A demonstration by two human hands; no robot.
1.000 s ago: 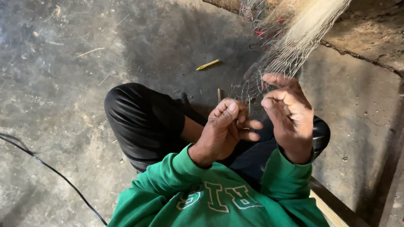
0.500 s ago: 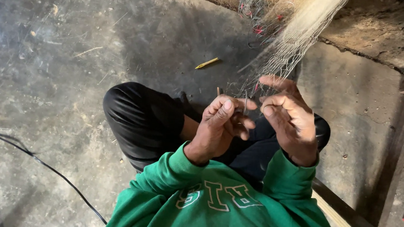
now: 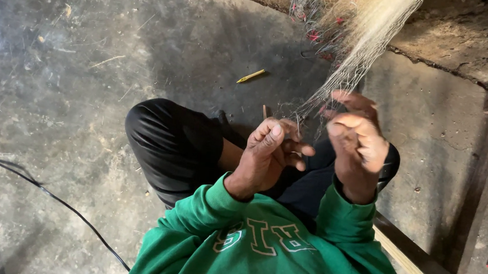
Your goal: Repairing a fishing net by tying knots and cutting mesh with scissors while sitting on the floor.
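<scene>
A: What do the hands work on?

B: A fine, pale net (image 3: 349,64), thin mesh that hangs in a bunched sheaf from the upper right and narrows toward the hands. Small red bits sit in it near the top.

A: How is each grip?

B: The left hand (image 3: 268,156) is curled, fingers pressed together on the mesh strands. The right hand (image 3: 355,142) is bent over them, fingertips pinching the net; the exact threads are too thin to make out.

A: And around them?

B: Rough grey concrete floor (image 3: 59,84), a small yellow stick (image 3: 251,76) lying on it, a black cable (image 3: 45,192) curving at left. Black trousers, green sleeves. The net's top is cut off by the frame.
</scene>
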